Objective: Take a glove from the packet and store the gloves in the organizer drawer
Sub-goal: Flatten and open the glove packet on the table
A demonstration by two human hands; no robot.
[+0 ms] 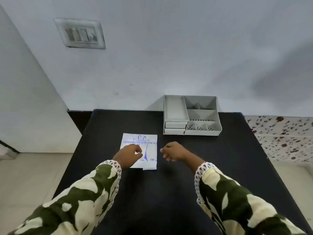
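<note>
A flat white packet of disposable gloves (149,146) with blue print lies on the black table (220,167). My left hand (127,155) rests on the packet's lower left part, fingers curled, covering some of the print. My right hand (174,151) hovers just right of the packet, loosely curled and holding nothing. A grey plastic organizer (192,115) stands at the table's far edge against the wall. Its two small drawers (175,128) at the front left are pushed in. No loose glove is visible.
The organizer has several open compartments on top. A white wall with a switch plate (81,33) rises behind the table. A speckled surface (281,133) lies to the right, and pale floor to the left.
</note>
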